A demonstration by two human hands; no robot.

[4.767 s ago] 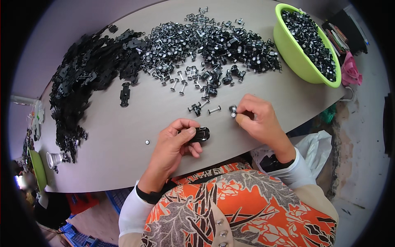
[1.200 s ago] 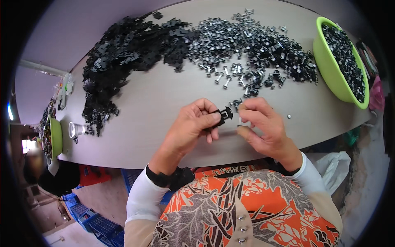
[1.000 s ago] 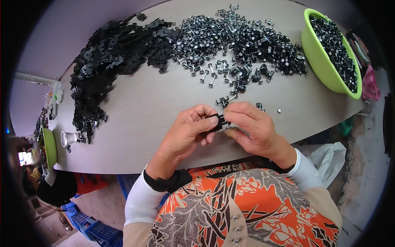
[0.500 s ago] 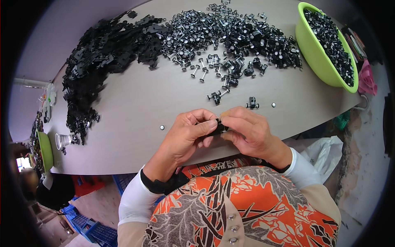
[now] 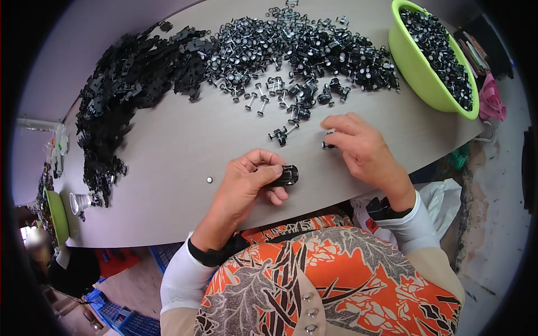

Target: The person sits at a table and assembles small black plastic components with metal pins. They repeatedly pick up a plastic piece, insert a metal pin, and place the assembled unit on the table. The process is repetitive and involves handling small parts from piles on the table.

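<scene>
Near the table's (image 5: pixel 168 145) front edge, my hands have separated: my left hand (image 5: pixel 246 182) pinches the black chassis (image 5: pixel 286 175). My right hand (image 5: pixel 361 148), fingers pressed down, now picks a loose wheel axle (image 5: pixel 328 145), so another fitting begins, I judge.

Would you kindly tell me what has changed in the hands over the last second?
The hands have parted: the right hand has gone out to a wheel axle lying on the table, while the left hand keeps the small black part. The piles and the green bowl lie as before.
</scene>
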